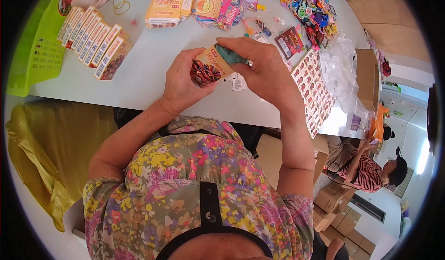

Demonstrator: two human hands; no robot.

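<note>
Between my hands, above the white table point(139, 63), is a small orange printed carton point(208, 69), tilted with its upper right end toward my right hand. My left hand point(180, 80) is closed around its left side and bottom. At that upper right end, the fingers and thumb of my right hand point(266, 67) close on a dark teal piece point(228, 56); part of it is hidden, and I cannot tell its kind. Similar cartons point(103, 49) stand in a slanted row to the left. Beyond my hands lies a stack of orange cartons point(163, 9), flat-looking, beside colourful printed cards point(225, 10).
A heap of small colourful trinkets point(303, 9) lies at the far right. Nearer are a sticker sheet point(311, 86) and clear plastic bags point(342, 60). A green basket point(46, 58) stands left, above a gold plastic sheet point(60, 139). Another person point(364, 172) sits at right near cardboard boxes point(331, 197).
</note>
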